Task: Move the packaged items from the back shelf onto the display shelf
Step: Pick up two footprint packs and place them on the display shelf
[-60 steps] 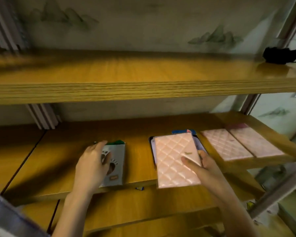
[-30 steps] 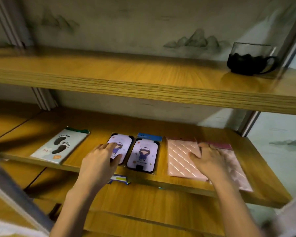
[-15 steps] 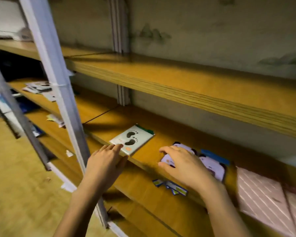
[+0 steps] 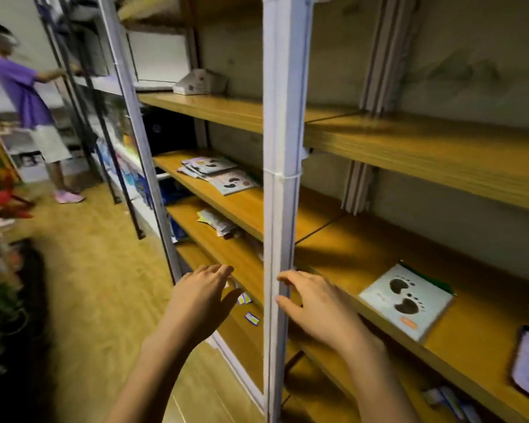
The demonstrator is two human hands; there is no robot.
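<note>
Both hands have left the packs since 0.5 s ago and view has swung left, bringing a white post (image 4: 283, 178) to centre. Left hand (image 4: 200, 296) and right hand (image 4: 316, 300) hang empty with fingers spread, one either side of the post, right fingertips just beside it. Footprint pack (image 4: 405, 300) lies flat near the front edge of the shelf (image 4: 471, 340), right of the right hand, with bare board around it; more packs (image 4: 217, 174) lie on the far bay's shelf beyond the post.
</note>
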